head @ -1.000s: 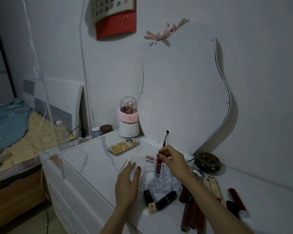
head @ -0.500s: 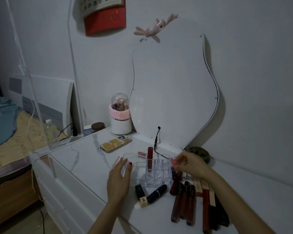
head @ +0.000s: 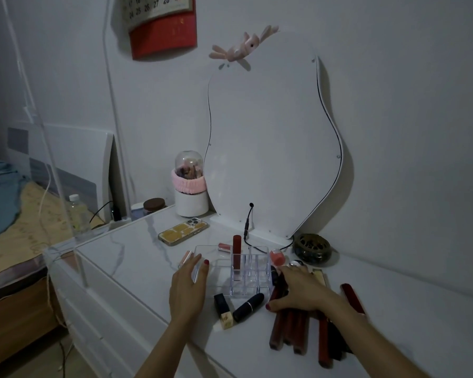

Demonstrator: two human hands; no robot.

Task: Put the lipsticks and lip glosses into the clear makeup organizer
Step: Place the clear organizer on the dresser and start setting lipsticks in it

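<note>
Left hand (head: 187, 289) flat, fingers straight, against clear organizer (head: 216, 257) on dresser (head: 137, 257). Right hand (head: 298, 290) palm-down, fingers curled around dark red lip glosses (head: 287, 331) beside organizer. One red tube (head: 236, 252) upright inside.

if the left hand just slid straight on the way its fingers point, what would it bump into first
The left hand already touches the left wall of the clear organizer. Going on along that wall, it would probably meet the pale pink tube lying beside its fingertips, though depth is uncertain.
</note>
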